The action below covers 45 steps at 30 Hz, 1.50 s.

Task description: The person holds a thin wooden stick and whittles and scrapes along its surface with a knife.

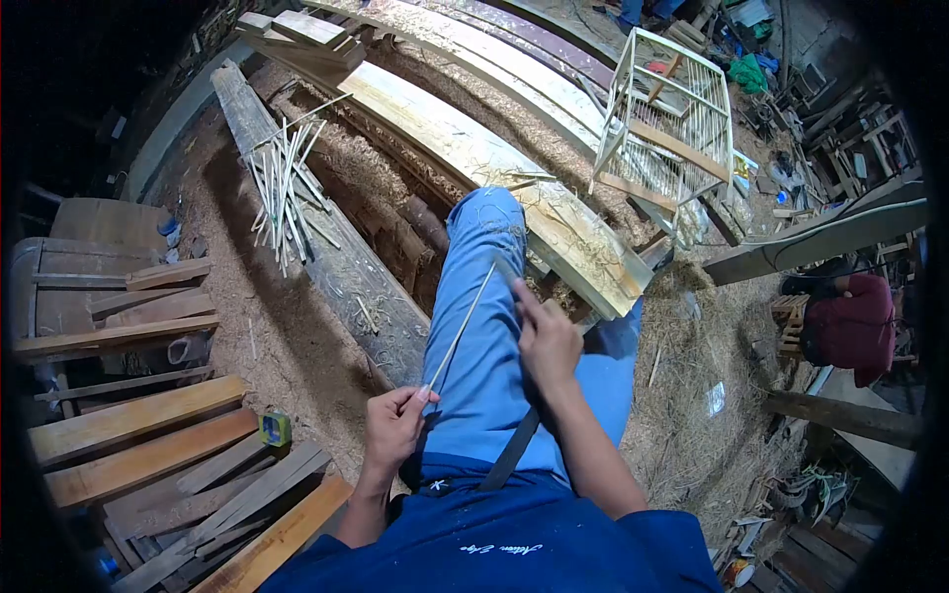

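My left hand (393,427) pinches the lower end of a thin pale stick (457,338), which slants up across my blue-trousered thigh. My right hand (550,341) is closed around a knife, index finger stretched along it. The knife blade (506,269) shows grey beyond that fingertip, close to the stick's upper end; whether they touch I cannot tell. A dark flat strip (514,450) runs from beneath my right forearm toward my waist; its link to the knife is unclear. A loose bundle of similar sticks (285,193) lies on a weathered plank (371,287) to the left.
Thick pale timber (425,114) strewn with shavings lies beyond my knee, and a slatted cage (667,128) stands at its right. Cut boards (138,420) and a yellow-green tape measure (275,428) are at left. A person in a dark red top (852,321) is at right.
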Each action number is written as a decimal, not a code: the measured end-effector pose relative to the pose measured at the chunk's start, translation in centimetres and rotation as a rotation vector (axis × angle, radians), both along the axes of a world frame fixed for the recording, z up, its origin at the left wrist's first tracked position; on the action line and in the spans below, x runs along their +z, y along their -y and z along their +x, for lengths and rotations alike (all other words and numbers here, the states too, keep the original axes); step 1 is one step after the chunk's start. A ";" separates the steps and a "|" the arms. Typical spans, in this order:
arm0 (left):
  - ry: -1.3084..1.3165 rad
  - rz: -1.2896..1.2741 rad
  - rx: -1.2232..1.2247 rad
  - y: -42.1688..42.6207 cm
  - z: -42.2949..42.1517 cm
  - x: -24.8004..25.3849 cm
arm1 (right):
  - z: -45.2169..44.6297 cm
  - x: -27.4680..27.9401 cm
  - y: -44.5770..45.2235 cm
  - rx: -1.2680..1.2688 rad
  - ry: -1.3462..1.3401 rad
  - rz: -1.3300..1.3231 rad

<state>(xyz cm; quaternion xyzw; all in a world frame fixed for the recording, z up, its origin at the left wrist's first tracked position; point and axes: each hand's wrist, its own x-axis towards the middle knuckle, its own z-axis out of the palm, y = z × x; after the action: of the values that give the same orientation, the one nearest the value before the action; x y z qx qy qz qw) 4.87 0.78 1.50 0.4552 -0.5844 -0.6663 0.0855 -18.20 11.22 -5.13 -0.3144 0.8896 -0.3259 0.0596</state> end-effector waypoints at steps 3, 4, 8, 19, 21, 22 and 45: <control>0.024 -0.003 0.008 -0.1 -0.4 -0.9 | -2.3 0.6 0.3 -0.042 0.109 -0.025; 0.027 -0.005 0.006 0.0 -0.9 -1.3 | -2.4 0.6 0.5 -0.027 0.147 -0.107; -0.027 -0.028 -0.025 1.4 -5.2 -1.8 | -1.1 -0.4 0.5 -0.008 0.092 -0.433; 0.011 -0.057 -0.105 3.1 -8.5 -2.4 | 2.2 2.1 -1.8 0.145 0.280 -0.300; -0.004 -0.072 -0.120 3.1 -8.3 -2.7 | 2.3 1.8 -1.7 0.151 0.275 -0.282; -0.029 -0.106 -0.121 3.0 -8.3 -2.8 | 2.3 1.7 -1.7 0.151 0.275 -0.282; 0.031 -0.264 -0.074 2.2 -8.3 -4.1 | 4.0 2.5 -1.4 0.203 0.167 -0.131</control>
<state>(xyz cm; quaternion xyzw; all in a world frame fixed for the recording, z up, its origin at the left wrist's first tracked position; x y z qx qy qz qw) -3.46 -1.42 -2.58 0.4286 -0.6845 -0.5792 0.1109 -14.22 12.64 -2.58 -0.3778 0.8219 -0.4006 0.1455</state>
